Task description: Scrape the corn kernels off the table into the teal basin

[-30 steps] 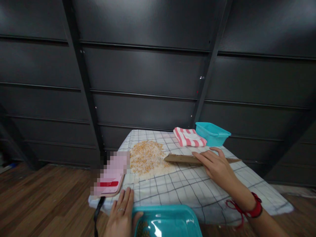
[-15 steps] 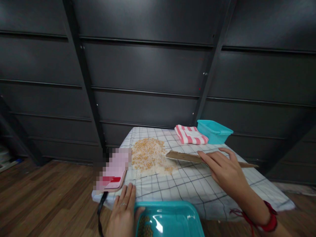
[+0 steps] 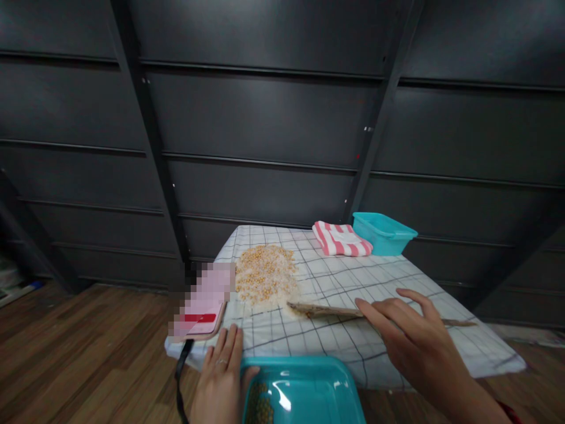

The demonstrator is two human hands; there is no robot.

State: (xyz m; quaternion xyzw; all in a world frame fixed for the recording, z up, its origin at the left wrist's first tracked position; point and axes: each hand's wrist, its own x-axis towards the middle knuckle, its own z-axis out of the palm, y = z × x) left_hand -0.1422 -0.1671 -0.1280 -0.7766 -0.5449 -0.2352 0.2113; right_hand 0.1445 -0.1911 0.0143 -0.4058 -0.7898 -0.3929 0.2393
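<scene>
My right hand (image 3: pixel 415 335) is closed on a long, thin piece of cardboard (image 3: pixel 338 311), seen nearly edge-on over the tablecloth. Its left end touches the near edge of a spread pile of white rice-like grains and yellow beans (image 3: pixel 267 274). A few beans sit by that end. At the front edge of the table, my left hand (image 3: pixel 220 371) grips the left rim of a teal plastic bin (image 3: pixel 309 360), thumb over the inside and fingers stretched along the outside. Yellow beans (image 3: pixel 260 406) lie in the bin's left part.
A pink phone (image 3: pixel 207 300), partly pixelated, lies at the table's left edge with a black strap (image 3: pixel 180 377) hanging down. Toward the back right are a folded pink-and-white striped towel (image 3: pixel 342 239) and another teal bin (image 3: pixel 384 234). Dark panels (image 3: pixel 260 118) stand behind the checked tablecloth (image 3: pixel 326 341).
My right hand has drawn the cardboard toward me, with its left end now lower and slightly farther left. Some beans at the pile's near right have shifted with it. My left hand stays at the bin.
</scene>
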